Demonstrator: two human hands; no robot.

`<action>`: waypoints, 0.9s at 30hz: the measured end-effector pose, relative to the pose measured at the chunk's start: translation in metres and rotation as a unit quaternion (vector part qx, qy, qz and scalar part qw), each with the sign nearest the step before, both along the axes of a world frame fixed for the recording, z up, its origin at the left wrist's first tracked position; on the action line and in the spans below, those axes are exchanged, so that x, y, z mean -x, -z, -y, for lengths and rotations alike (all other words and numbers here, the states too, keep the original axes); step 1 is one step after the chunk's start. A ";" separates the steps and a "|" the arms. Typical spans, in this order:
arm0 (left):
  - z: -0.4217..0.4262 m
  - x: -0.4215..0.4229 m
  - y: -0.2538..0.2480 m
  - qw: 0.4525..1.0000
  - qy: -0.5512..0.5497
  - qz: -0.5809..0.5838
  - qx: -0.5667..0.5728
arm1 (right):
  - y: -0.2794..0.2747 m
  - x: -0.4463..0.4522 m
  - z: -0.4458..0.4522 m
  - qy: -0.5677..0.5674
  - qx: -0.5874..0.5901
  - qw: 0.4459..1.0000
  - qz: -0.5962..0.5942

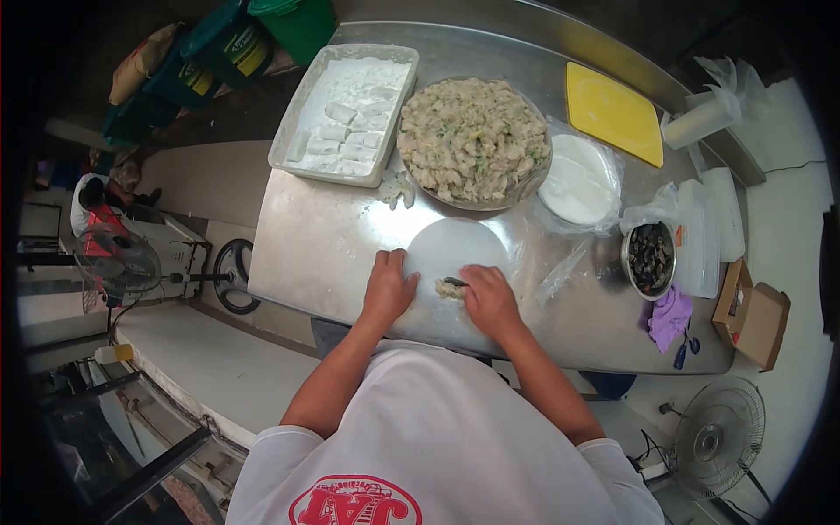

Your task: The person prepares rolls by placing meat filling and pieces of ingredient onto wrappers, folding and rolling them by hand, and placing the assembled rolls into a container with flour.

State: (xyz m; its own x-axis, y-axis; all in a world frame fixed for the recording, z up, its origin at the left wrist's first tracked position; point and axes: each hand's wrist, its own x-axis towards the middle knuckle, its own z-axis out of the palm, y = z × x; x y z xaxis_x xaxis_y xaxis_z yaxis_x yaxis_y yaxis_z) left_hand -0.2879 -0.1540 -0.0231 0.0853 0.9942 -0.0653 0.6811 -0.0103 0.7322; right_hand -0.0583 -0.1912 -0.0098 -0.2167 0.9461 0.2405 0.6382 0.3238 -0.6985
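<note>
A round, thin white wrapper point(455, 245) lies flat on the steel table in front of me. On it sits a small lump of pale filling point(448, 292), with a dark piece point(453, 281) like black mushroom along its top. My right hand point(492, 302) has its fingers closed at the right end of that dark piece, against the filling; the fingertips are partly hidden. At the wrapper's left edge rests my left hand point(388, 284), thumb apart from the fingers, holding nothing. Beyond the wrapper stands a large bowl heaped with chunky, green-flecked filling point(472, 136).
At back left, a plastic tub point(284, 162) holds white powder and several floured rolls point(354, 140). Stacked round wrappers point(579, 179), a yellow board point(614, 114), a bowl of dark pieces point(649, 258), a purple cloth point(670, 317) and a cardboard box point(757, 319) lie rightward.
</note>
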 end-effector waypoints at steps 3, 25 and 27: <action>-0.001 0.001 0.001 0.998 0.022 -0.055 -0.022 | 0.015 0.007 0.015 0.012 0.001 1.000 0.018; -0.009 0.009 0.003 0.927 0.013 0.279 0.252 | 0.020 -0.002 0.013 0.008 -0.002 0.998 -0.066; -0.003 -0.007 0.001 0.972 0.055 0.199 0.108 | 0.018 0.004 0.011 0.014 -0.010 0.998 -0.056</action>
State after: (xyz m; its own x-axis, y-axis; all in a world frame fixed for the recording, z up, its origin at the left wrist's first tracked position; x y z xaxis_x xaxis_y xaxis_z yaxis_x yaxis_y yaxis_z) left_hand -0.2807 -0.1510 -0.0241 0.2526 0.9441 -0.2120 0.3468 0.1162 0.9307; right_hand -0.0618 -0.2021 -0.0282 -0.1614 0.9463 0.2802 0.5651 0.3214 -0.7598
